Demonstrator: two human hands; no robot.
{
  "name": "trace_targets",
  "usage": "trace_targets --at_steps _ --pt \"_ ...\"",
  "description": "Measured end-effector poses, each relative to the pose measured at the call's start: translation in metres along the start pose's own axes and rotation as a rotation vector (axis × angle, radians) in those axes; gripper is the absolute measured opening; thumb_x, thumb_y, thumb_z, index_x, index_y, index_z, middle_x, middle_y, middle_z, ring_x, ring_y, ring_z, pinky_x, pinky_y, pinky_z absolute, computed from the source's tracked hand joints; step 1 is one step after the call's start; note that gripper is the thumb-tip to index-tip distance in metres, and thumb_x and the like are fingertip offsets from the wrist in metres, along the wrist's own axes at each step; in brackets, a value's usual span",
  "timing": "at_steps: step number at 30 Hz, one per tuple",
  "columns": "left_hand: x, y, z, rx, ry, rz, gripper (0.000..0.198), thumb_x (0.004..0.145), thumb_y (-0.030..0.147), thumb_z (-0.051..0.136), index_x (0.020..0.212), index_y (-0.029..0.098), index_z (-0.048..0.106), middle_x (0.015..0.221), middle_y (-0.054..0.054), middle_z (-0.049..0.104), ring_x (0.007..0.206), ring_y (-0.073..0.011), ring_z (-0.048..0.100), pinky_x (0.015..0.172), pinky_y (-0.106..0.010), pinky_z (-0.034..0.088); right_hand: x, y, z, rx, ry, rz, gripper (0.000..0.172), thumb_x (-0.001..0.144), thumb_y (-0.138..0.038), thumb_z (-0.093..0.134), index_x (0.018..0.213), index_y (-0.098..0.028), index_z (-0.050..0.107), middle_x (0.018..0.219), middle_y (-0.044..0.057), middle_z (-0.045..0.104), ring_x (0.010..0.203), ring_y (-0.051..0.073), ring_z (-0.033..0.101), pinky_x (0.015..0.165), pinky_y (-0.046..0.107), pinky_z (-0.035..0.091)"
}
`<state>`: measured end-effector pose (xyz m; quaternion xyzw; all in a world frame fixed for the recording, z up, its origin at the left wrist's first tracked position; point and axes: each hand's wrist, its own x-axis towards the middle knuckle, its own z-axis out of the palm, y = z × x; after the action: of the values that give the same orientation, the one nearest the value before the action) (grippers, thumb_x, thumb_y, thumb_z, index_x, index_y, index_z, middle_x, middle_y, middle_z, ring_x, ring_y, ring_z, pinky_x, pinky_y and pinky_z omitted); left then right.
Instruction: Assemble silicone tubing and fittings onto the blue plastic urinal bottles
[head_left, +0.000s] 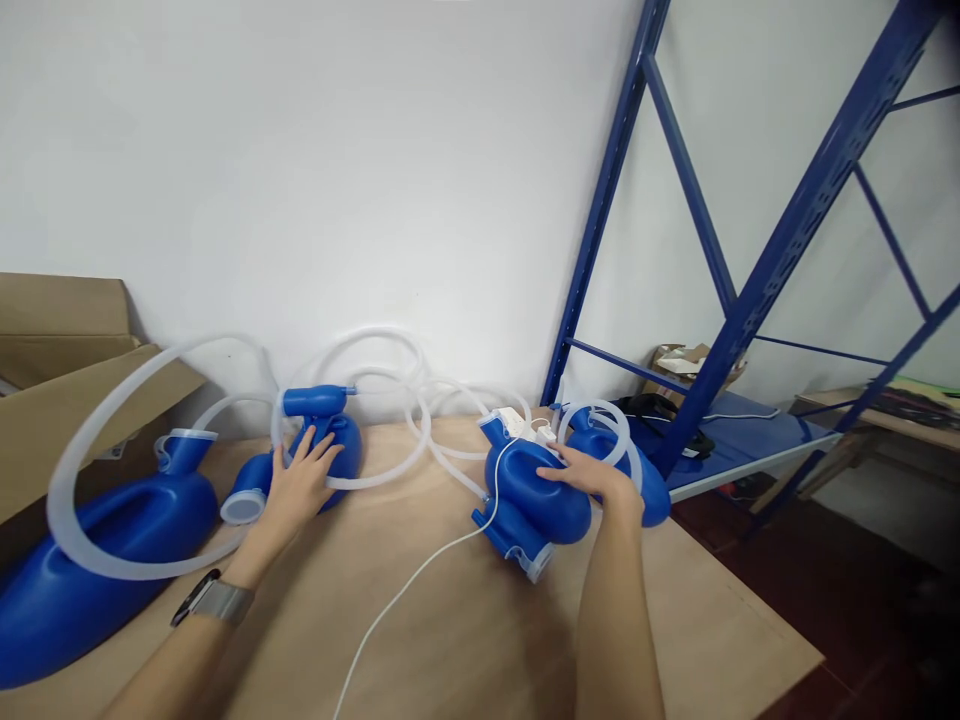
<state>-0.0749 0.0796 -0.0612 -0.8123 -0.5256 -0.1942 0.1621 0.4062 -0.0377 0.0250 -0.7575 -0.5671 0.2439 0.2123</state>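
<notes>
My left hand [300, 485], with a watch on its wrist, lies with spread fingers on a blue plastic urinal bottle [347, 440]. A blue funnel-shaped piece [315, 401] with a clear hose is at that bottle's top. My right hand [589, 474] rests with stretched fingers on the side of another blue urinal bottle [536, 495], which lies tilted. Below that one is a blue funnel piece [517, 535] with a translucent cap [540, 563]. A third blue urinal bottle [654, 490] is partly hidden behind my right forearm.
A large blue urinal bottle [142, 525] lies at the left by an open cardboard box [67, 400]. Clear hoses [420, 430] loop along the wall. A white cable [416, 582] crosses the brown tabletop [420, 640] from a power strip [517, 422]. A blue rack [780, 260] stands right.
</notes>
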Motion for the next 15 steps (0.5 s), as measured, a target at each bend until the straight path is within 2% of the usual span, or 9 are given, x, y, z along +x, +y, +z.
trace_targets --at_steps 3,7,10,13,15 --pt "0.002 0.002 0.006 -0.015 0.023 -0.066 0.059 0.083 0.011 0.050 0.138 0.024 0.065 0.160 -0.015 0.049 0.155 -0.0464 0.027 0.115 -0.083 0.019 0.005 0.000 0.007 -0.012 -0.047 -0.007 0.065 0.086 -0.046 0.075 0.143 -0.018 0.061 0.144 0.016 0.064 0.128 0.032 0.063 0.109 0.041 0.049" --pt "-0.013 0.009 0.016 0.035 0.106 -0.107 0.050 0.095 0.022 0.044 0.142 0.019 0.063 0.160 -0.021 0.047 0.154 -0.0451 0.029 0.118 -0.078 0.021 0.015 -0.004 0.017 -0.057 -0.022 -0.015 0.055 0.089 -0.048 0.072 0.132 -0.014 0.066 0.141 0.018 0.064 0.127 0.033 0.063 0.108 0.040 0.049" --pt "-0.032 0.012 0.019 0.080 0.092 -0.038 0.057 0.091 0.017 0.048 0.147 0.020 0.060 0.162 -0.020 0.045 0.155 -0.0425 0.029 0.122 -0.073 0.017 0.023 -0.005 0.024 -0.108 0.014 -0.012 0.053 0.093 -0.044 0.068 0.134 -0.012 0.064 0.150 0.021 0.055 0.138 0.033 0.055 0.114 0.039 0.042" --pt "-0.045 0.011 0.014 0.100 0.046 0.005 0.067 0.086 0.015 0.052 0.152 0.026 0.054 0.167 -0.016 0.038 0.157 -0.0464 0.021 0.117 -0.083 0.005 0.022 -0.009 0.033 -0.169 0.045 0.007 0.055 0.097 -0.044 0.063 0.140 -0.011 0.057 0.153 0.024 0.050 0.141 0.034 0.052 0.115 0.041 0.041" --pt "-0.048 0.012 0.007 0.118 0.050 -0.024 0.071 0.086 0.018 0.055 0.156 0.024 0.049 0.168 -0.019 0.034 0.158 -0.0486 0.014 0.114 -0.086 0.003 0.012 -0.014 0.042 -0.211 0.088 0.013 0.056 0.101 -0.043 0.057 0.147 -0.011 0.050 0.150 0.025 0.051 0.138 0.035 0.055 0.112 0.042 0.043"
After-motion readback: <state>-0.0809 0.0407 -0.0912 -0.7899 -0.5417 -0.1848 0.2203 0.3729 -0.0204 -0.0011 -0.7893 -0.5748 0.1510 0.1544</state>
